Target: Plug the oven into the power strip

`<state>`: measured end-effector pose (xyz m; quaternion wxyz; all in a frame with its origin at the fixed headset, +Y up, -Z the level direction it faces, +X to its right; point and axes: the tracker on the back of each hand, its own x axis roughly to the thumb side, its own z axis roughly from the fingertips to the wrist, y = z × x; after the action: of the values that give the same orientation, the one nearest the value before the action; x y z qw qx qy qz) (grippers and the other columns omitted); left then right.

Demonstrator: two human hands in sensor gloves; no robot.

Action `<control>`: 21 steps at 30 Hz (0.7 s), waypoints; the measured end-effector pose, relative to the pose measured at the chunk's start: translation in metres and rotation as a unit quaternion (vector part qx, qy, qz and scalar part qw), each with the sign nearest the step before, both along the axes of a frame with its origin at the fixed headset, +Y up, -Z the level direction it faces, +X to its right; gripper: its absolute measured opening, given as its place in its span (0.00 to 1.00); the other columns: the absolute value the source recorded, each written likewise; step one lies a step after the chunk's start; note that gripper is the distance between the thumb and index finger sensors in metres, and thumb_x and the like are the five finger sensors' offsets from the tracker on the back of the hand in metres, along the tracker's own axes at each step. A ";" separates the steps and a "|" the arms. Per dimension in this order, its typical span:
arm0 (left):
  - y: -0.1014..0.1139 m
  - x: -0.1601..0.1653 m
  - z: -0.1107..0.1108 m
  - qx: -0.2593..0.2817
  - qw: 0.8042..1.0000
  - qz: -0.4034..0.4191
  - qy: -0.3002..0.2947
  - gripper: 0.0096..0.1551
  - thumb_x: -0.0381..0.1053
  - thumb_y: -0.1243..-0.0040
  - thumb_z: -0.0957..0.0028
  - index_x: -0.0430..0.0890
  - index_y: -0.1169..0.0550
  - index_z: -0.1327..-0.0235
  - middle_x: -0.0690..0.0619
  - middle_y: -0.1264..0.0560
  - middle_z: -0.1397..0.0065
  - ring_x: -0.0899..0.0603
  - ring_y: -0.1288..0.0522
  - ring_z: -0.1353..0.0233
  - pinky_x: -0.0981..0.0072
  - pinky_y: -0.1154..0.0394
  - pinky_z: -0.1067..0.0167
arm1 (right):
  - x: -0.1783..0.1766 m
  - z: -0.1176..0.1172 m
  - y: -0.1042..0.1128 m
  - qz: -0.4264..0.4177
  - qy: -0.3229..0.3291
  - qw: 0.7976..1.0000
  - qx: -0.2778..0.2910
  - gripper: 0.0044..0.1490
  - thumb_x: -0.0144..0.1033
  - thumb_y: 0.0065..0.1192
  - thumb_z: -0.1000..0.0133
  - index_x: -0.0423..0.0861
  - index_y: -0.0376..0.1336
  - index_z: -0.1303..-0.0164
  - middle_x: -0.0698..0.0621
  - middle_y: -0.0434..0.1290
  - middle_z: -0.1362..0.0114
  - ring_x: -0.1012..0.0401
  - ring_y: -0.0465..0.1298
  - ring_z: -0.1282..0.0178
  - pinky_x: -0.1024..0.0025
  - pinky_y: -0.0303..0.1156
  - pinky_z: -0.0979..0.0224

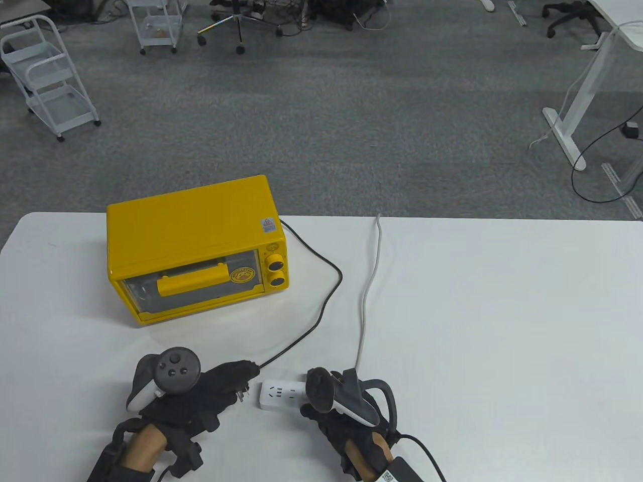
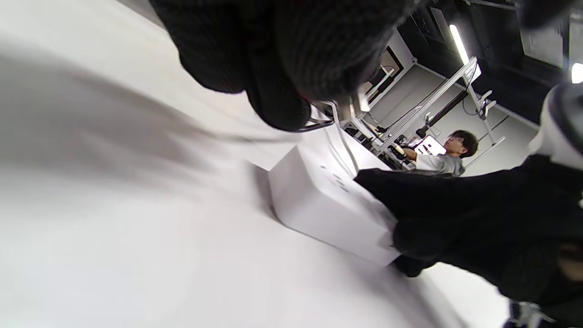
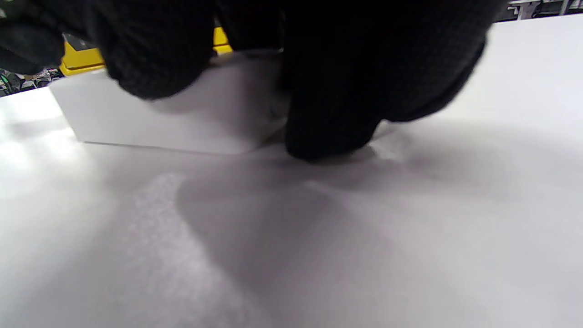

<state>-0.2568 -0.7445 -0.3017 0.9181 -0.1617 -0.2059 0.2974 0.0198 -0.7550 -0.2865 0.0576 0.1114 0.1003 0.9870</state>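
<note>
A yellow toaster oven [image 1: 196, 246] stands on the white table [image 1: 502, 326] at the left. Its black cord [image 1: 321, 281] runs to a black plug [image 1: 241, 384] that my left hand [image 1: 201, 396] grips, prongs pointing right, just left of the power strip. The white power strip [image 1: 277, 395] lies on the table with its sockets facing up. It also shows in the left wrist view [image 2: 319, 205] and the right wrist view [image 3: 173, 118]. My right hand [image 1: 331, 411] holds the strip's right end. The plug's prongs are apart from the strip.
The strip's grey cable [image 1: 369, 291] runs to the table's far edge. White carts [image 1: 47, 80] and office chairs stand on the carpet beyond. A desk frame [image 1: 577, 100] is at the far right.
</note>
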 end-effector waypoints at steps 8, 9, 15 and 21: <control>0.001 0.012 0.002 0.062 0.996 -0.040 0.045 0.39 0.57 0.38 0.58 0.55 0.27 0.27 0.60 0.19 0.27 0.52 0.17 0.42 0.50 0.23 0.34 | 0.001 0.000 -0.001 -0.001 0.001 1.000 0.000 0.47 0.57 0.64 0.53 0.54 0.60 0.21 0.43 0.73 0.34 0.60 0.84 0.49 0.61 0.81 0.42; 0.002 0.017 0.003 0.083 0.994 -0.051 0.053 0.40 0.59 0.39 0.59 0.54 0.27 0.27 0.59 0.18 0.29 0.52 0.17 0.44 0.50 0.22 0.35 | 0.000 0.001 -0.001 -0.001 0.001 1.000 0.001 0.46 0.57 0.64 0.53 0.54 0.60 0.21 0.43 0.73 0.34 0.60 0.84 0.49 0.61 0.81 0.42; -0.002 0.047 0.003 0.154 0.977 -0.137 0.051 0.40 0.63 0.38 0.65 0.54 0.23 0.35 0.58 0.14 0.41 0.53 0.18 0.53 0.50 0.22 0.39 | 0.000 0.001 -0.001 -0.001 0.001 1.000 -0.001 0.46 0.57 0.64 0.52 0.54 0.60 0.21 0.43 0.73 0.34 0.60 0.84 0.49 0.61 0.81 0.42; -0.003 0.064 0.005 0.188 0.969 -0.154 0.043 0.37 0.61 0.36 0.66 0.58 0.20 0.37 0.55 0.14 0.42 0.52 0.18 0.53 0.49 0.22 0.37 | 0.000 0.000 -0.001 -0.001 0.002 1.000 -0.001 0.47 0.57 0.64 0.52 0.54 0.59 0.21 0.43 0.73 0.34 0.60 0.84 0.49 0.61 0.80 0.42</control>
<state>-0.1930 -0.7472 -0.2967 0.9747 -0.0033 -0.1914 0.1152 0.0200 -0.7563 -0.2861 0.0581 0.1138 0.1015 0.9866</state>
